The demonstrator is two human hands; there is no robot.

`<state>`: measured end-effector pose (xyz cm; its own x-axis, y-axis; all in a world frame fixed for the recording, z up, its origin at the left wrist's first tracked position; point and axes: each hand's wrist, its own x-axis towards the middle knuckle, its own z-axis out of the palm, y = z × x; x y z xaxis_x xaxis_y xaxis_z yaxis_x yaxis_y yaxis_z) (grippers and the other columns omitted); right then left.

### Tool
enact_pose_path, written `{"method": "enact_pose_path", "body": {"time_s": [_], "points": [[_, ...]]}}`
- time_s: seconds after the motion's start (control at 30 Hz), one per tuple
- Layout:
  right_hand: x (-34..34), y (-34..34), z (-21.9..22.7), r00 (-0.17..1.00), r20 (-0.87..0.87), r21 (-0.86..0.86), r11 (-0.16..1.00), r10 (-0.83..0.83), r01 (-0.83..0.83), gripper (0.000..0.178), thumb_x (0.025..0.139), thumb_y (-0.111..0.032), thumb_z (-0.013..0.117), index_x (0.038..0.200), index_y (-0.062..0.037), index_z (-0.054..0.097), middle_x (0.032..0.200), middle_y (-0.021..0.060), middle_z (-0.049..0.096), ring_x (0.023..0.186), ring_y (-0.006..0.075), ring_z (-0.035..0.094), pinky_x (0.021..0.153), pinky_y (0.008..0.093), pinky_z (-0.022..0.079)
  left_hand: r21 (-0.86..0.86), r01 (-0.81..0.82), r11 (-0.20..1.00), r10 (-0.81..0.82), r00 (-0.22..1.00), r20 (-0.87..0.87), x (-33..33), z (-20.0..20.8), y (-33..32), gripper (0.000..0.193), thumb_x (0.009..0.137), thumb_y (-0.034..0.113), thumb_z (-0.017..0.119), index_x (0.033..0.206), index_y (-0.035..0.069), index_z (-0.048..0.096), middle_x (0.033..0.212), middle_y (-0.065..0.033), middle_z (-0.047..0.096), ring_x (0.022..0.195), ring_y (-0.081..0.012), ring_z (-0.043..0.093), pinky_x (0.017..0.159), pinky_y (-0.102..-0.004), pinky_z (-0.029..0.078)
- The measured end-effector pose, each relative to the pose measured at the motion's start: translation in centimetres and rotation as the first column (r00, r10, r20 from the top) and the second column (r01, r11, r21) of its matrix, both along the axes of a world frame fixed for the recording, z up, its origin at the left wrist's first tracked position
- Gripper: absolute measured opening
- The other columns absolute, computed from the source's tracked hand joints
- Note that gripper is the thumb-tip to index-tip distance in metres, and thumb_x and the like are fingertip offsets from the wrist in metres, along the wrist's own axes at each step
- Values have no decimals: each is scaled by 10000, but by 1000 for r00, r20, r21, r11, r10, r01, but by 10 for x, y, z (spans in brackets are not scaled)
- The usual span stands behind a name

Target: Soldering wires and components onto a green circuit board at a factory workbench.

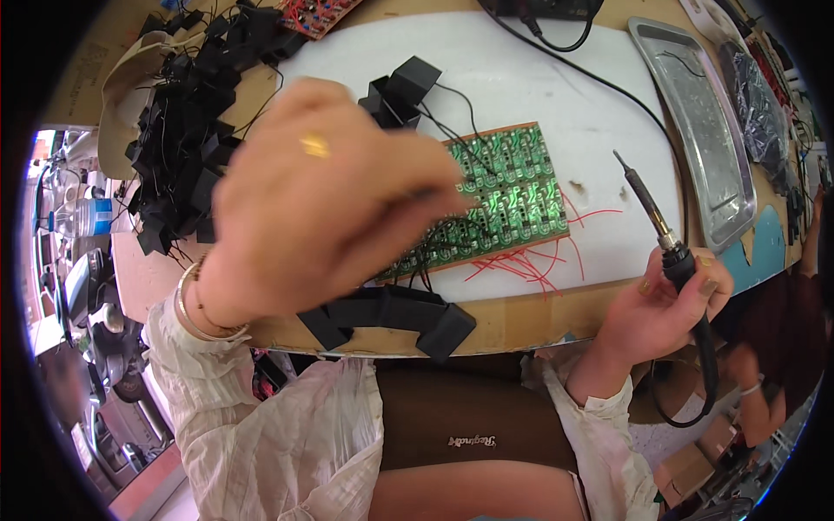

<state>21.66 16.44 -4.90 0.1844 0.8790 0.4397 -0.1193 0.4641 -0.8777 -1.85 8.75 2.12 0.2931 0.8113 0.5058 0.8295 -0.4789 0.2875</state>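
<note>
My right hand [669, 300] is wrapped round the black handle of a soldering iron [664, 230], its metal tip pointing up and away to the left. Large and slightly blurred, my left hand [326, 195] is raised over the left part of a green circuit board panel [517, 187]. Its fingers are pinched together; anything between them is too small or hidden to name. Thin black wires run over the panel, and red wires [530, 265] fan out from its near and right edges. Black box-shaped parts [413, 82] with black leads lie behind the panel; more black boxes [387, 310] sit in front of it.
A white foam sheet [347, 56] lies under the panel on a cardboard-covered table. Many wired black boxes [178, 130] are heaped at left. A metal tray [708, 139] stands at right, beside the iron's cord [638, 100]. Another person's arm [756, 404] shows at lower right.
</note>
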Motion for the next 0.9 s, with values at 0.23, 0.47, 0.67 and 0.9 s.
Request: {"method": "enact_pose_path", "body": {"time_s": [0.23,0.47,0.67,0.9], "points": [[-6,-32,-9,992,-80,-62,992,102,-107,312,804,-305,549,810,-54,364,628,49,383,422,79,316,402,203,281,-286,-15,958,46,994,100,28,-31,-2,183,590,37,673,734,74,567,674,-7,497,682,-184,482,692,-323,330],[-1,-41,-18,993,44,-127,987,106,-100,256,829,-272,489,768,-70,344,580,29,395,439,72,331,453,190,306,-218,-103,971,134,982,133,34,-42,1,185,566,76,695,713,87,582,722,-8,472,727,-201,441,676,-328,315],[4,-42,-18,973,96,-100,975,209,-199,229,812,-232,501,775,-63,350,577,41,389,469,88,338,515,255,341,-253,-153,955,180,980,85,36,-42,4,186,550,98,706,693,82,588,710,-4,471,728,-202,440,674,-326,316],[5,-42,-21,977,53,-92,975,206,-201,244,778,-201,545,760,-55,350,559,46,390,446,90,313,452,245,291,-259,-164,952,185,981,59,36,-43,5,180,540,104,708,671,74,589,702,-4,475,718,-200,443,670,-325,319]]}}
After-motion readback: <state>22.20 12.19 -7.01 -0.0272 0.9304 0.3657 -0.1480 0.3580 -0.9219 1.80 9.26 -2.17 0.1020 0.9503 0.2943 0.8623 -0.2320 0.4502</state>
